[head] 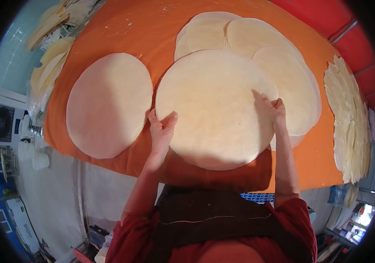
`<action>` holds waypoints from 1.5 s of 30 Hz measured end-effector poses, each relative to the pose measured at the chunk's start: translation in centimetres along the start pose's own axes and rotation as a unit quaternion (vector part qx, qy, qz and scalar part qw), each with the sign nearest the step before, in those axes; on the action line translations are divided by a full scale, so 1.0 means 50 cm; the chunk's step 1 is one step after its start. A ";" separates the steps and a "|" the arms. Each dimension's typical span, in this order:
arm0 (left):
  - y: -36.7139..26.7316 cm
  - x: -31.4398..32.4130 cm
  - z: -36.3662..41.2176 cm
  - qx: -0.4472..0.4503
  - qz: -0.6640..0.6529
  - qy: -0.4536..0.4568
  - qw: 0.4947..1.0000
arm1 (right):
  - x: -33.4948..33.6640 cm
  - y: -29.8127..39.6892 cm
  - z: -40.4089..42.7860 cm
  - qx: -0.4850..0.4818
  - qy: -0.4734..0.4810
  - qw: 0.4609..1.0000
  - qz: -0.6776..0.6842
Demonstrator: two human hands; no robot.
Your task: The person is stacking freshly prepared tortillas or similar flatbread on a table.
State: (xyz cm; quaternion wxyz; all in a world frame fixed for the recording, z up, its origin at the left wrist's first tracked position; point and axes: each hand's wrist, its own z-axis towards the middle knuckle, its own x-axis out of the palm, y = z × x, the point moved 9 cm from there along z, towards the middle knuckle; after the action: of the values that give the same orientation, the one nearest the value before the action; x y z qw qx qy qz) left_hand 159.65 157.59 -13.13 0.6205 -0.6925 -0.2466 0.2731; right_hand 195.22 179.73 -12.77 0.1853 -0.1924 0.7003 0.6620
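Note:
A large, thin round sheet of dough [217,108] lies in front of me, raised a little at its near edge above the orange cloth [161,19]. My left hand [163,123] pinches its left edge between thumb and fingers. Its right edge is gripped by my right hand [275,107], whose fingers are partly hidden. Under and beyond it, overlapping round sheets [256,33] spread to the back and right. Another round sheet [108,105] lies flat on the left, close to my left hand. Whether the held piece is one sheet or several layers, I cannot tell.
At the right end of the table is a long row of folded, layered sheets [348,121]. More sheets, some in clear plastic [38,95], stand beyond the left edge. A blue plastic crate [257,197] shows below the near table edge.

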 end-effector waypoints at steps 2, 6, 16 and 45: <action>0.015 -0.019 0.003 -0.021 -0.001 -0.007 1.000 | 0.021 0.019 -0.024 -0.050 -0.012 0.999 0.007; 0.017 -0.023 -0.004 -0.050 -0.038 0.008 0.998 | 0.021 0.034 -0.009 0.002 0.083 0.976 0.203; 0.024 -0.062 -0.092 -0.002 -0.099 0.009 0.995 | 0.052 0.068 -0.066 0.203 0.244 0.869 0.381; -0.226 -0.294 0.001 0.225 0.091 -0.184 0.953 | 0.137 0.455 -0.096 -0.176 0.090 0.963 0.182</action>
State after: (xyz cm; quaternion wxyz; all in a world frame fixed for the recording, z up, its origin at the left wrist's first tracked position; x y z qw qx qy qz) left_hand 148.86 148.86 -0.83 0.6762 -0.4926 -0.2244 0.4997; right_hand 177.61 175.88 3.44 -0.0389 -0.1505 0.6098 0.7772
